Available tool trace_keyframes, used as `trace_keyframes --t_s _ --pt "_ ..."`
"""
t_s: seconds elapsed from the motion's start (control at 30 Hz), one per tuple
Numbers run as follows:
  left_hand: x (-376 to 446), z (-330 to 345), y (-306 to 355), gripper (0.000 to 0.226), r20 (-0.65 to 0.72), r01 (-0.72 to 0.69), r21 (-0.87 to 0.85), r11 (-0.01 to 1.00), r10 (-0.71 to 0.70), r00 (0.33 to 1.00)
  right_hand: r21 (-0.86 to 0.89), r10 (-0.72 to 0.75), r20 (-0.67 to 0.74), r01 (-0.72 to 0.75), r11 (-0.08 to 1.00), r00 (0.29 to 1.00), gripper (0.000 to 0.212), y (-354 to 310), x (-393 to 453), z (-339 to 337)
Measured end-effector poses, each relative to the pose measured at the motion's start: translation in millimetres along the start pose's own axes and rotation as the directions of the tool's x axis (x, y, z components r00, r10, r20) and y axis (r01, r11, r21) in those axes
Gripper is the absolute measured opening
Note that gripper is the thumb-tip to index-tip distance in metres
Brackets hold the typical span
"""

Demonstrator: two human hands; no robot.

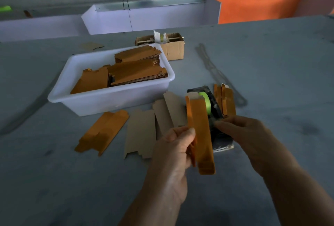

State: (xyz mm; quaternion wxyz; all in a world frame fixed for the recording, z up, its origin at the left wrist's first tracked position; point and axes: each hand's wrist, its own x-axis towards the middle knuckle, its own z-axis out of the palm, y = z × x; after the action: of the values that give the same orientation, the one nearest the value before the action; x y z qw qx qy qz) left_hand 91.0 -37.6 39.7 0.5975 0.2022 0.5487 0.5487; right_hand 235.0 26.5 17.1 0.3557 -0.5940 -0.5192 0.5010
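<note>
Grey desk (271,63), dim light. At its far edge stand a white open-fronted bin (153,20) and an orange panel (256,7).

Near centre, above the desk, one orange carton sleeve (200,126) is folded long and held upright. The left hand (173,155) grips its lower half, with the fingers (189,132) curled round the edge and the thumb on the front.

Just right of the sleeve, the right hand (247,132) has its fingertips pinched together at the near end of one black tape dispenser (216,112). What they pinch is too small to tell. The dispenser sits on the desk and carries one green tape roll (207,101), partly hidden by the sleeve.

A few folded orange cartons (226,99) stand just behind the dispenser; the count is unclear.

Left of the hands, loose flats lie on the desk: one orange flat (103,132) and at least two brown-side-up flats (141,132).

Behind them is one white plastic tub (115,97) holding stacks of orange flats (133,70).

Behind the tub is one small cardboard box (173,48). One grey strip (216,74) lies on the desk to the right.
</note>
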Motion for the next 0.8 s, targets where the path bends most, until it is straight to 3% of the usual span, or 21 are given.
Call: trace_keyframes --t_s 0.23,0.37,0.5,0.57,0.67,0.8 --pt "4.9 12.0 -11.3 0.019 0.058 0.026 -0.070 0.997 -0.022 0.998 0.075 -0.020 0.014 0.019 0.997 1.000 0.011 -2.1 -3.7 3.2" --pt "7.4 12.9 -13.6 0.022 0.065 0.001 -0.008 1.000 -0.001 0.998 0.266 -0.022 0.033 0.013 0.964 0.999 0.017 3.4 -8.3 6.7" --pt "7.2 10.8 -13.8 0.021 0.061 -0.041 0.046 0.998 0.038 0.997 0.520 -0.045 0.067 0.004 0.854 0.997 0.020 4.2 -13.1 3.4" --pt "6.3 8.9 -13.6 0.021 0.052 -0.048 0.074 0.996 0.044 0.998 0.446 -0.075 0.005 0.065 0.893 0.997 0.016 7.4 -17.1 3.0" --pt "6.6 6.1 -13.5 0.019 0.028 -0.066 0.131 0.989 0.063 0.998 0.191 -0.127 -0.183 0.162 0.968 0.975 0.014 12.7 -26.7 7.0" --pt "7.3 5.1 -11.8 0.015 0.034 -0.079 0.144 0.986 0.075 0.997 0.014 -0.207 -0.274 0.220 0.975 0.939 0.012 19.0 -33.2 14.0"
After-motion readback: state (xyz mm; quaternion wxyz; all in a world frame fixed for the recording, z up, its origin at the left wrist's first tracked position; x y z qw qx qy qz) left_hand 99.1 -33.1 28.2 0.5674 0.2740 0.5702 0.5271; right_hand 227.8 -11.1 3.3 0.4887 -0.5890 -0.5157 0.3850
